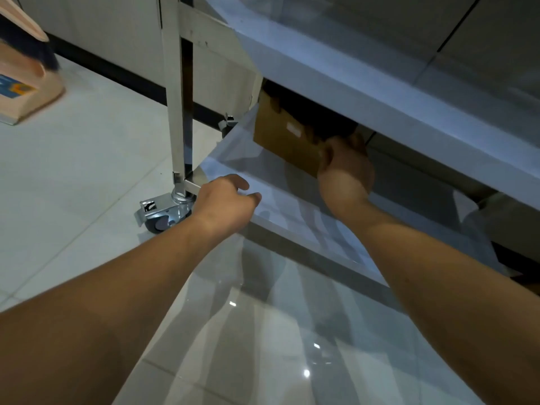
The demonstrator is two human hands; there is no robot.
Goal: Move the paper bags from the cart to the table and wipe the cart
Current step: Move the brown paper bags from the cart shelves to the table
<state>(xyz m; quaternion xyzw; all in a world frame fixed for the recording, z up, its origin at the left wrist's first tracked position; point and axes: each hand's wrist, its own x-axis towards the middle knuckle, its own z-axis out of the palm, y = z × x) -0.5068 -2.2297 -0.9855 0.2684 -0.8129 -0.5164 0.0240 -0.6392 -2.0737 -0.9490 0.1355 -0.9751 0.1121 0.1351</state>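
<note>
Brown paper bag (285, 135) is seen on the lower shelf (292, 211) of the steel cart (365, 92), tucked back under the upper shelf, near the left end. Its near right corner is gripped by the right hand (344, 171): fingers are curled over the bag's top edge, fingertips hidden behind it, thumb on the near face. Bag appears tilted, left end further in.

Left hand (226, 200) is held at the front edge of the lower shelf, beside the cart's corner post (178, 92). Its fingers are loosely curled, slightly spread, nothing pinched; contact with the shelf edge cannot be told.

Caster wheel (163, 219) with brake tab is seen under the post, on the glossy tiled floor (73, 171).

At far left, on the floor, another paper bag (27, 92) with a blue printed mark is seen, blurred, well apart from the cart.
</note>
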